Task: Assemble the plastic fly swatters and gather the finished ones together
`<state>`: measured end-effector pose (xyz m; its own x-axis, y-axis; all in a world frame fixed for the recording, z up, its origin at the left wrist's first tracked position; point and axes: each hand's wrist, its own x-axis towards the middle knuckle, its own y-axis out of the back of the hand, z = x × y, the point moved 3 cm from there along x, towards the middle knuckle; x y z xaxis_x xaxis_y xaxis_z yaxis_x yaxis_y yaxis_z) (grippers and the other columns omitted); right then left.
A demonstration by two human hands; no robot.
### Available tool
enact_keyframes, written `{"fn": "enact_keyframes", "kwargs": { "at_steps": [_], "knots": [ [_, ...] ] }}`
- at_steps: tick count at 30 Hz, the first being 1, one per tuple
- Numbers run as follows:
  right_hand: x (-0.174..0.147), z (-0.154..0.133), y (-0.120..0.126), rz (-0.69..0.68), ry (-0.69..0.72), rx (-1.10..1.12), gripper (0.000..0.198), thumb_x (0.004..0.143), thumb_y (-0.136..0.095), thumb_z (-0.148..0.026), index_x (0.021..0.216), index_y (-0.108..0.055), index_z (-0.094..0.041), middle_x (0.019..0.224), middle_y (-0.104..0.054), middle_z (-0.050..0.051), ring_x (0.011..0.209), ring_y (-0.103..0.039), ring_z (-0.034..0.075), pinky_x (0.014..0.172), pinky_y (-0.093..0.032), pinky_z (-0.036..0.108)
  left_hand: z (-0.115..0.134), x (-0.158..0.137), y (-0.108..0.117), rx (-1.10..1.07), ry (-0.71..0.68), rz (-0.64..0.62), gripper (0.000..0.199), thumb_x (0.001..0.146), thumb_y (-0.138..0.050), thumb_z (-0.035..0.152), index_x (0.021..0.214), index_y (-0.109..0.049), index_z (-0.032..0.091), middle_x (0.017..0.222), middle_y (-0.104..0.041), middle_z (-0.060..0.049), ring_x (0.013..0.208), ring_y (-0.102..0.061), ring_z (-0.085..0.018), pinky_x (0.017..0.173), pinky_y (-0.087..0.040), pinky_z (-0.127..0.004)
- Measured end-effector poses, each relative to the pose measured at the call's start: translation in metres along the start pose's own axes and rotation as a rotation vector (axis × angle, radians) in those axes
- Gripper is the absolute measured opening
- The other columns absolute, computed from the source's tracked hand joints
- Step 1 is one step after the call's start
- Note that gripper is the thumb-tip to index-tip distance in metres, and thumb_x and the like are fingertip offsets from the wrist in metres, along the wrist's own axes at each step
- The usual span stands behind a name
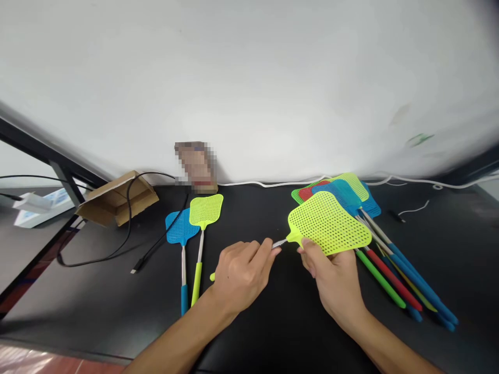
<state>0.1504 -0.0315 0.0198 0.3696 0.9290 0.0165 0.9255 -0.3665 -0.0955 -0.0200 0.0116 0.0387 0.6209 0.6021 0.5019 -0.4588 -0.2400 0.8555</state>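
The left hand (244, 270) is closed around the silver metal shaft (278, 243) of a yellow-green perforated plastic fly swatter (331, 223), positioned above the centre of the black tabletop (283, 332). The right hand (333, 278) grips the swatter's head near its neck. The handle, mostly hidden, appears to pass through the left palm. Right: overlapping multicoloured mesh swatters (345, 193). Left: one blue mesh swatter (180, 228), one yellow-green mesh swatter (206, 210).
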Motion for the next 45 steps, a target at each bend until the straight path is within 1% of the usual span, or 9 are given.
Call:
{"fn": "enact_keyframes", "kwargs": {
  "at_steps": [6, 14, 18, 22, 27, 32, 35, 41, 45],
  "knots": [
    [0.002, 0.005, 0.003, 0.054, -0.090, 0.028, 0.032, 0.094, -0.068, -0.037, 0.066, -0.062, -0.023, 0.050, -0.042, -0.004, 0.047, -0.040, 0.013, 0.053, -0.043, 0.032, 0.000, 0.000, -0.002, -0.072, 0.069, -0.050, 0.024, 0.103, -0.054, 0.028, 0.097, -0.074, 0.018, 0.061, -0.060, -0.002, 0.053, -0.051, -0.014, 0.056, -0.035, -0.031],
    [0.003, -0.011, -0.001, -0.154, -0.035, -0.050, 0.033, 0.095, -0.066, -0.047, 0.074, -0.065, -0.021, 0.059, -0.053, -0.002, 0.055, -0.049, 0.013, 0.054, -0.038, 0.029, -0.012, 0.010, 0.011, -0.621, 0.477, -0.141, 0.029, 0.105, -0.050, 0.038, 0.093, -0.068, 0.019, 0.063, -0.061, 0.002, 0.053, -0.054, -0.011, 0.056, -0.039, -0.024],
    [-0.003, -0.017, -0.016, -0.326, 0.020, -0.219, 0.025, 0.097, -0.063, -0.044, 0.090, -0.068, -0.021, 0.075, -0.064, 0.000, 0.065, -0.055, 0.014, 0.060, -0.043, 0.028, -0.016, 0.014, 0.017, -0.906, 0.586, -0.052, 0.031, 0.108, -0.041, 0.041, 0.098, -0.061, 0.019, 0.066, -0.067, 0.002, 0.060, -0.062, -0.013, 0.065, -0.049, -0.025],
    [-0.010, -0.016, -0.024, -0.423, 0.120, -0.340, 0.016, 0.096, -0.065, -0.036, 0.105, -0.065, -0.023, 0.089, -0.068, 0.002, 0.075, -0.060, 0.015, 0.065, -0.045, 0.028, -0.011, 0.013, 0.014, -1.104, 0.627, 0.031, 0.029, 0.108, -0.042, 0.042, 0.099, -0.059, 0.019, 0.091, -0.077, -0.006, 0.083, -0.069, -0.017, 0.081, -0.054, -0.031],
    [-0.011, -0.009, -0.023, -0.419, 0.148, -0.390, 0.033, 0.096, -0.062, -0.029, 0.129, -0.058, -0.026, 0.078, -0.061, -0.003, 0.066, -0.055, 0.014, 0.065, -0.046, 0.028, -0.008, 0.012, 0.008, -1.089, 0.595, 0.066, 0.025, 0.106, -0.050, 0.038, 0.101, -0.066, 0.019, 0.112, -0.075, -0.008, 0.104, -0.069, -0.020, 0.093, -0.053, -0.033],
    [-0.008, -0.014, -0.021, -0.321, 0.310, -0.507, 0.015, 0.098, -0.058, -0.028, 0.111, -0.064, -0.025, 0.070, -0.058, -0.003, 0.060, -0.054, 0.015, 0.061, -0.044, 0.029, -0.012, 0.015, 0.004, -1.037, 0.512, -0.004, 0.026, 0.103, -0.056, 0.037, 0.103, -0.075, 0.019, 0.120, -0.072, -0.009, 0.114, -0.066, -0.023, 0.099, -0.050, -0.034],
    [-0.007, -0.022, -0.001, -0.160, 0.412, -0.678, 0.015, 0.100, -0.057, -0.029, 0.112, -0.064, -0.025, 0.074, -0.065, 0.000, 0.063, -0.060, 0.017, 0.065, -0.046, 0.031, -0.015, 0.015, 0.002, -1.014, 0.521, -0.047, 0.030, 0.104, -0.052, 0.039, 0.108, -0.075, 0.019, 0.112, -0.073, -0.008, 0.102, -0.069, -0.021, 0.091, -0.052, -0.032],
    [-0.009, -0.031, 0.082, 0.132, 0.593, -1.361, 0.021, 0.102, -0.052, -0.032, 0.112, -0.063, -0.018, 0.092, -0.074, 0.009, 0.081, -0.070, 0.026, 0.068, -0.045, 0.036, -0.011, 0.014, 0.006, -0.882, 0.450, -0.082, 0.025, 0.104, -0.052, 0.032, 0.096, -0.071, 0.019, 0.101, -0.072, -0.005, 0.093, -0.066, -0.017, 0.084, -0.048, -0.029],
    [-0.009, -0.030, 0.113, 0.097, 0.557, -1.724, 0.017, 0.103, -0.049, -0.029, 0.104, -0.061, -0.018, 0.091, -0.070, 0.010, 0.087, -0.065, 0.027, 0.059, -0.037, 0.035, -0.002, 0.014, 0.010, -0.813, 0.324, -0.047, 0.019, 0.103, -0.052, 0.023, 0.095, -0.068, 0.019, 0.099, -0.070, -0.005, 0.093, -0.064, -0.017, 0.086, -0.048, -0.030]
  ]
}}
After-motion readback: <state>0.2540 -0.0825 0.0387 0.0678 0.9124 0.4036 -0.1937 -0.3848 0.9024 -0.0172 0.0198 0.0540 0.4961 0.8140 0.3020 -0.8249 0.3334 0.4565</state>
